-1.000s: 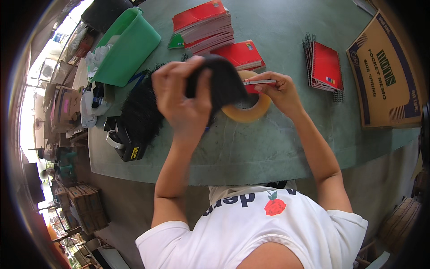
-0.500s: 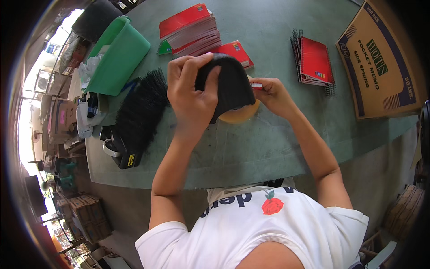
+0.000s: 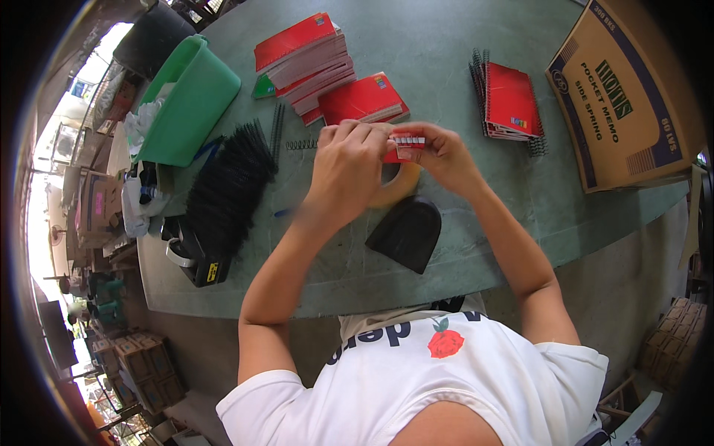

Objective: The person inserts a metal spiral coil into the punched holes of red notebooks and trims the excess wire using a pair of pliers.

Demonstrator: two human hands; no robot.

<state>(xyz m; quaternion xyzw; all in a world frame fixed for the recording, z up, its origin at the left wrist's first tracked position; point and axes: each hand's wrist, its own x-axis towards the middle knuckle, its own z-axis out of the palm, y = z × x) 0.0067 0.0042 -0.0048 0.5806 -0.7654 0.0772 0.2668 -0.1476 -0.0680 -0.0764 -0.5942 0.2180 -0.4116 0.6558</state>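
My right hand pinches a small red memo pad by its end, with a row of pale marks along the edge facing up. Against the pad's other end, my left hand has its fingers closed. A thin black spiral coil sticks out to the left from those fingers, which hide its other end. Below the hands a black dome-shaped block lies on the table. Partly under the hands is a yellowish ring, like a tape roll.
Behind my hands are a stack of red memo pads and a smaller pile. Coil-bound red notebooks lie toward the right, near a cardboard box. Leftward are a heap of black coils, a black tape dispenser and a green bin.
My left hand has let go of the black block, which now lies on the table, and has closed on the coil beside the memo pad. My right hand still holds the pad.
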